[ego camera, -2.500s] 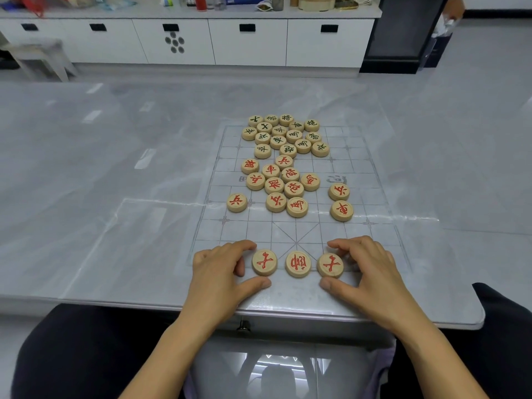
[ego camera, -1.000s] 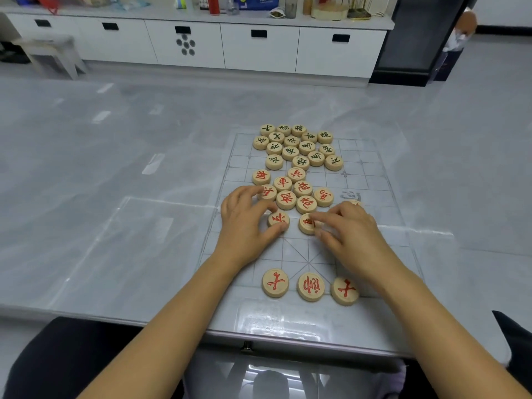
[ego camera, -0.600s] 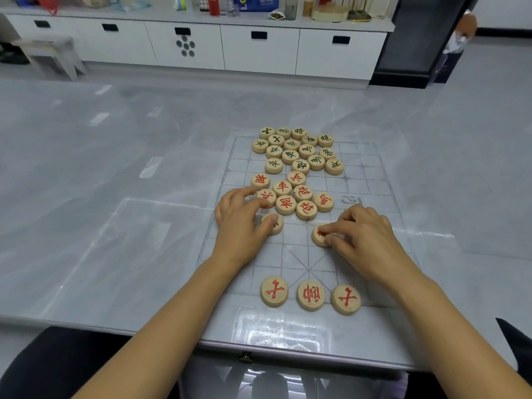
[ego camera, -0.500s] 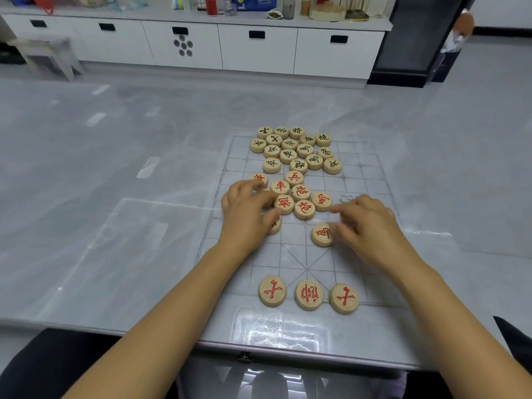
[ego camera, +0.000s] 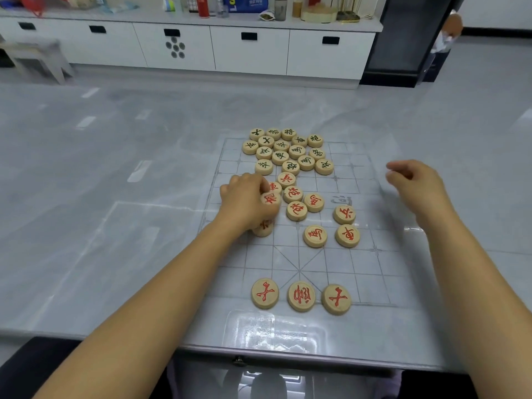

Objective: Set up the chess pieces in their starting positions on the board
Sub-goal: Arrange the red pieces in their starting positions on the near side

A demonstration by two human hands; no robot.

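Observation:
A clear chess board sheet [ego camera: 362,272] with grey grid lines lies on the grey table. Three red-lettered wooden discs [ego camera: 301,296] stand in a row on its near edge. Several more red discs [ego camera: 296,211] lie loose mid-board, and several black-lettered discs [ego camera: 288,152] cluster at the far end. My left hand [ego camera: 244,204] is at the left of the red cluster and pinches one red disc [ego camera: 270,198]; another red disc [ego camera: 263,228] is half hidden under it. My right hand [ego camera: 416,182] hovers off the board's right side, loosely curled and holding nothing.
The table's near edge [ego camera: 288,355] runs just below the near row. White cabinets [ego camera: 250,50] with bottles on top line the far wall, and a dark cabinet [ego camera: 408,38] stands at the far right. My dark trousers show under the table.
My right hand has let go of a red disc mid-board and moved off to the far right. My left hand has reached deeper into the red cluster and taken hold of a disc.

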